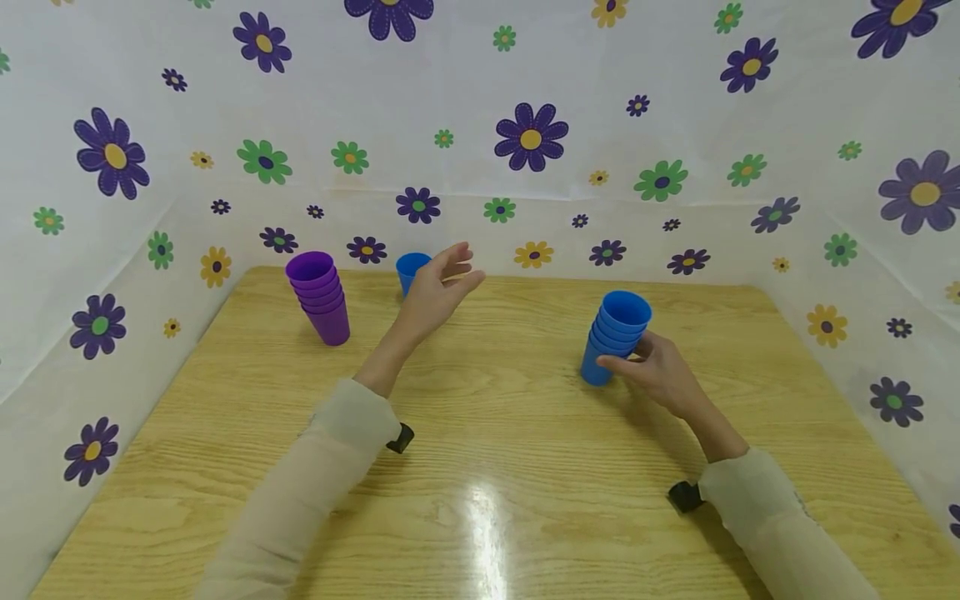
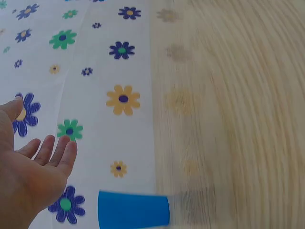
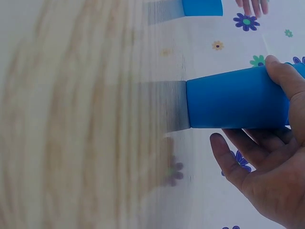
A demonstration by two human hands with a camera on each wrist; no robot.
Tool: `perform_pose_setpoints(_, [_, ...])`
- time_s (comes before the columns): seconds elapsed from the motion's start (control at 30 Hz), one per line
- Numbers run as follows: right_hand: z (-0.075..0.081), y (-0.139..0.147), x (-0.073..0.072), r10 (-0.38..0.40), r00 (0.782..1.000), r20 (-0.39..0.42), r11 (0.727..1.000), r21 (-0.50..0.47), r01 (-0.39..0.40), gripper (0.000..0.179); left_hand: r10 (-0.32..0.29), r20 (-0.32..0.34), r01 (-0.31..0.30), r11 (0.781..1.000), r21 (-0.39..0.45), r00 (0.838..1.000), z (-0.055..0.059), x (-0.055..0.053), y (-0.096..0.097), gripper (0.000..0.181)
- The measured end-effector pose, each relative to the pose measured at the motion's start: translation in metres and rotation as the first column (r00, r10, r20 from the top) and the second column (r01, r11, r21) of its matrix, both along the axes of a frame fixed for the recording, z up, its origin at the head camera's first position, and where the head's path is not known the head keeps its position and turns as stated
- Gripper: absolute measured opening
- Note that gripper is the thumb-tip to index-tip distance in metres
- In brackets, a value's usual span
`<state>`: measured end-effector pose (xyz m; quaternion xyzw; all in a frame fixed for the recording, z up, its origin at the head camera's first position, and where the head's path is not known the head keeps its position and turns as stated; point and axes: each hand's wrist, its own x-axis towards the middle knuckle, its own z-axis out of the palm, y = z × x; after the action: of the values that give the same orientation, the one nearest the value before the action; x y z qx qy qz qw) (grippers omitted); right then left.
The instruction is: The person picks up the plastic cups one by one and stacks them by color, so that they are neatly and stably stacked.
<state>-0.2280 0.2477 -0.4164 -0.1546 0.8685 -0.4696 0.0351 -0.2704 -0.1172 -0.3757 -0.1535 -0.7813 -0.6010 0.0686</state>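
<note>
On the right side of the table my right hand (image 1: 660,371) grips a stack of nested blue cups (image 1: 597,367), thumb on the near side and fingers behind. In the right wrist view the bottom blue cup (image 3: 233,100) fills the space between thumb and fingers. My left hand (image 1: 438,292) is raised near the back of the table, fingers loosely extended, holding nothing. Behind it stands a single blue cup (image 1: 410,268), partly hidden by the hand in the head view. The left wrist view shows that blue cup (image 2: 133,210) apart from the fingers.
At the back left stands a stack of nested purple cups (image 1: 328,321), upright on the wooden table (image 1: 487,400). A white cloth (image 1: 465,92) with printed flowers walls the table at the back and both sides.
</note>
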Motion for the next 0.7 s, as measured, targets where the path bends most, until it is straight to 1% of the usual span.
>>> perform_pose_setpoints(0.17, [0.001, -0.001, 0.0, 0.002, 1.0, 0.007, 1.0, -0.01, -0.002, 0.064, 0.074, 0.007, -0.074, 0.997, -0.009, 0.997, -0.002, 0.0, -0.03, 0.069])
perform_pose_setpoints(0.3, [0.001, 0.0, 0.0, 0.006, 1.0, 0.002, 1.0, -0.013, -0.006, 0.064, 0.147, 0.011, -0.147, 0.989, -0.006, 0.989, -0.001, 0.002, -0.047, 0.071])
perform_pose_setpoints(0.5, [0.0, 0.0, 0.0, 0.004, 1.0, 0.0, 1.0, -0.012, -0.004, 0.064, 0.235, 0.009, -0.236, 0.972, 0.025, 0.972, -0.006, 0.002, -0.062, 0.071])
perform_pose_setpoints(0.63, [-0.001, 0.001, 0.0, -0.002, 1.0, 0.0, 1.0, -0.008, 0.002, 0.063, 0.269, 0.035, -0.27, 0.962, 0.037, 0.963, -0.011, 0.0, -0.068, 0.072])
perform_pose_setpoints(0.7, [-0.001, 0.001, 0.0, -0.001, 1.0, -0.003, 1.0, -0.005, 0.001, 0.063, 0.283, 0.056, -0.285, 0.958, 0.029, 0.957, -0.015, -0.002, -0.07, 0.073])
